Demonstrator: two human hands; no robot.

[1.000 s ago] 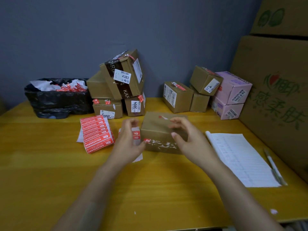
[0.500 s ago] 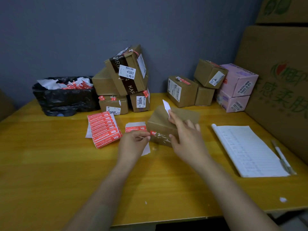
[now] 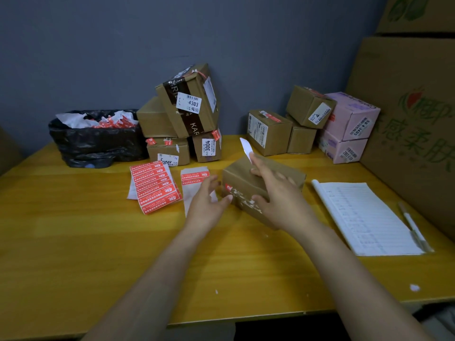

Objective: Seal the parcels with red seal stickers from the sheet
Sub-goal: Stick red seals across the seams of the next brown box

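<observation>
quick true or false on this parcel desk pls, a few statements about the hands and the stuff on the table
1. The right hand holds the brown parcel, with a white strip sticking up at its fingertips. True.
2. The black bin bag holds red and white scraps. True.
3. The pen lies beside the black bin bag. False: it lies at the right, along the edge of the notebook.
4. The two pink boxes stand side by side. False: one sits on top of the other.
5. The left hand grips the stack of red seal stickers. False: it is open, and the stack lies apart to its left.
</observation>
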